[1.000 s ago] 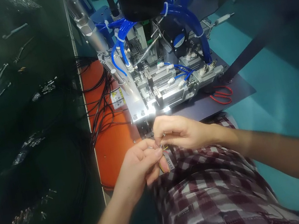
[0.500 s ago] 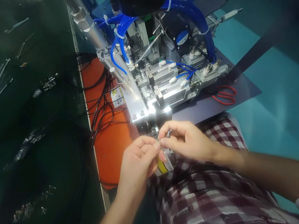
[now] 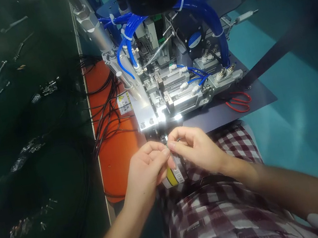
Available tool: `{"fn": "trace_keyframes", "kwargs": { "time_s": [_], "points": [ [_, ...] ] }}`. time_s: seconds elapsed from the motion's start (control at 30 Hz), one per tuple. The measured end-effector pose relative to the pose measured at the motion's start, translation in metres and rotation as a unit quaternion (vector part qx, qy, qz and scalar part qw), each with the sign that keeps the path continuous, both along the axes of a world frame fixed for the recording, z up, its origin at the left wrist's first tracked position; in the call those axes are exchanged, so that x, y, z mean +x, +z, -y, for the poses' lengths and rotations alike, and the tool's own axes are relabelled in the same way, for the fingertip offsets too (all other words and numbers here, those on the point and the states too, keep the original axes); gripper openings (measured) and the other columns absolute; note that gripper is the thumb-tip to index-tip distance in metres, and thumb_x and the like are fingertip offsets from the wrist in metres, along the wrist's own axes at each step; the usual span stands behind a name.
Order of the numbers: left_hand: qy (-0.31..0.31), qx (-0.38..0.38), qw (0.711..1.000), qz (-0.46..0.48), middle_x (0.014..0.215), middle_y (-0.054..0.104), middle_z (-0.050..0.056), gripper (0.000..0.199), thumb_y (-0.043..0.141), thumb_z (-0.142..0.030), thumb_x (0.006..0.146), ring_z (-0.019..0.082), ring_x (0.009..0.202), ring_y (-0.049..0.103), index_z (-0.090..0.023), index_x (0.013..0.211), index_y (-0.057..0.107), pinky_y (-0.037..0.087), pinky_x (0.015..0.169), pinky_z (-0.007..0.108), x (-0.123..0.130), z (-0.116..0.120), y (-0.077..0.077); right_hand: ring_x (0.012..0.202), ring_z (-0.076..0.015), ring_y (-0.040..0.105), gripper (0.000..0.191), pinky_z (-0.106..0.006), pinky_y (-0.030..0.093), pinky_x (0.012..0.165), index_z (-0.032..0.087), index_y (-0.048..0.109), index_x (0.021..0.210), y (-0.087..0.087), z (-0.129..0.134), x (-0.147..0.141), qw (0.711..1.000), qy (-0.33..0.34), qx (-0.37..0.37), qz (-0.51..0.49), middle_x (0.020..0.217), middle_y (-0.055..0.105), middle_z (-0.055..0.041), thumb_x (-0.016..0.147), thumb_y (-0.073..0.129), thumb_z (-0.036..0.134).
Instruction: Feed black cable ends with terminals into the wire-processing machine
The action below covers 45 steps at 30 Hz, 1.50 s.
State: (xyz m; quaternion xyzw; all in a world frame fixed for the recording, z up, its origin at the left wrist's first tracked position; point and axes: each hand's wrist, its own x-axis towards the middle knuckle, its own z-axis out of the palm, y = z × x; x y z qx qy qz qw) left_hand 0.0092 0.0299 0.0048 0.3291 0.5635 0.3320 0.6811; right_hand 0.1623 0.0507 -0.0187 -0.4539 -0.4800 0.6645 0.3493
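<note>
My left hand (image 3: 150, 163) is closed in a pinch, its thumb and forefinger meeting just in front of the machine. Close against it, my right hand (image 3: 196, 145) is also pinched, with the fingertips of both hands almost touching. Whatever lies between the fingertips is too small to name. Beyond the hands stands a metal machine (image 3: 185, 100) with pneumatic cylinders, and a bright light falls on its near edge. Beneath the hands a label (image 3: 173, 177) with a yellow mark is partly visible.
Black cables (image 3: 108, 111) run over an orange plate (image 3: 117, 163) on the left. Blue air tubes (image 3: 204, 10) arch above the machine. Red-handled scissors (image 3: 239, 102) lie to the right on a dark base. Small metal parts (image 3: 21, 226) lie in piles on the dark green surface at left.
Both hands stay pinched together at nearly the same spot. The right fingers have tilted slightly and closed in a little. The whole view has shifted slightly.
</note>
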Motion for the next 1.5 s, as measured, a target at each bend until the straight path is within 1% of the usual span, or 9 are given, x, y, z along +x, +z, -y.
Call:
{"fn": "trace_keyframes", "kwargs": {
  "time_s": [0.17,0.37,0.47,0.8,1.03,1.2,1.3,1.37,1.5],
  "points": [
    [0.015,0.014,1.0,0.022,0.056,0.061,-0.002,0.017,0.063,-0.029,0.083,0.001,0.035,0.027,-0.016,0.08,0.052,0.015,0.039,0.018,0.001,0.001,-0.001,0.042,-0.0061,0.03,0.015,-0.019,0.023,0.038,0.019,0.049,0.079,-0.004,0.006,-0.004,0.999,-0.001,-0.016,-0.029,0.052,0.04,0.0085,0.088,0.055,0.03],
    [0.043,0.018,0.998,0.039,0.063,0.061,-0.002,0.017,0.064,-0.028,0.082,0.0,0.035,0.03,-0.016,0.079,0.052,0.014,0.04,0.018,0.002,0.002,0.001,0.048,-0.0069,0.043,0.014,-0.019,0.033,0.044,0.019,0.048,0.082,-0.008,0.011,-0.007,0.996,-0.028,0.067,-0.052,0.061,0.05,0.0048,0.091,0.054,0.029],
    [0.047,0.02,0.998,0.033,0.065,0.061,-0.002,0.017,0.064,-0.029,0.082,-0.001,0.035,0.029,-0.015,0.079,0.053,0.014,0.04,0.019,0.002,0.002,0.002,0.041,-0.0054,0.032,0.018,-0.019,0.025,0.039,0.019,0.048,0.081,-0.006,0.006,-0.005,0.997,-0.038,0.018,-0.066,0.053,0.039,0.009,0.09,0.054,0.034],
    [0.036,0.018,0.999,0.023,0.061,0.062,-0.001,0.019,0.065,-0.03,0.081,0.0,0.036,0.029,-0.015,0.08,0.053,0.014,0.04,0.019,0.002,0.003,0.003,0.042,-0.0068,0.036,0.011,-0.021,0.026,0.04,0.018,0.058,0.078,-0.007,0.007,-0.003,0.994,-0.035,0.078,0.061,0.051,0.046,0.0063,0.084,0.061,0.027],
    [0.033,0.013,0.998,0.047,0.06,0.059,-0.002,0.016,0.062,-0.028,0.084,0.0,0.037,0.028,-0.016,0.082,0.052,0.014,0.042,0.019,0.005,0.004,0.001,0.041,-0.0057,0.03,0.019,-0.019,0.023,0.038,0.018,0.05,0.076,0.0,0.004,-0.006,0.998,-0.001,-0.038,-0.046,0.051,0.046,0.0072,0.083,0.06,0.033],
    [0.037,0.011,0.995,0.091,0.058,0.058,-0.003,0.014,0.06,-0.027,0.085,0.0,0.037,0.026,-0.016,0.084,0.052,0.013,0.041,0.019,0.004,0.006,0.0,0.042,-0.0065,0.031,0.023,-0.02,0.024,0.039,0.018,0.05,0.077,-0.006,0.008,-0.009,0.995,-0.006,-0.042,-0.088,0.052,0.052,0.0049,0.084,0.059,0.038],
    [0.039,0.005,0.994,0.102,0.057,0.057,-0.003,0.014,0.06,-0.026,0.085,-0.001,0.037,0.027,-0.015,0.083,0.052,0.014,0.04,0.017,0.005,0.005,0.0,0.045,-0.0084,0.038,0.018,-0.022,0.029,0.043,0.019,0.05,0.076,-0.009,0.01,-0.008,0.998,-0.026,0.018,-0.049,0.054,0.052,0.0041,0.085,0.057,0.032],
    [0.041,0.001,0.994,0.103,0.057,0.057,-0.003,0.013,0.059,-0.026,0.085,0.0,0.037,0.027,-0.016,0.083,0.051,0.013,0.04,0.017,0.005,0.004,0.001,0.048,-0.0091,0.042,0.014,-0.023,0.032,0.046,0.019,0.05,0.075,-0.009,0.01,-0.006,0.993,-0.039,0.11,0.004,0.059,0.053,0.0028,0.085,0.057,0.025],
    [0.038,-0.012,0.994,0.106,0.058,0.055,-0.004,0.012,0.056,-0.024,0.085,0.0,0.037,0.027,-0.016,0.079,0.048,0.014,0.039,0.016,0.005,0.004,0.003,0.051,-0.009,0.038,0.013,-0.025,0.033,0.049,0.02,0.051,0.07,-0.008,0.006,-0.001,0.927,-0.048,0.354,0.116,0.066,0.05,0.0019,0.08,0.056,0.014]
  ]
}}
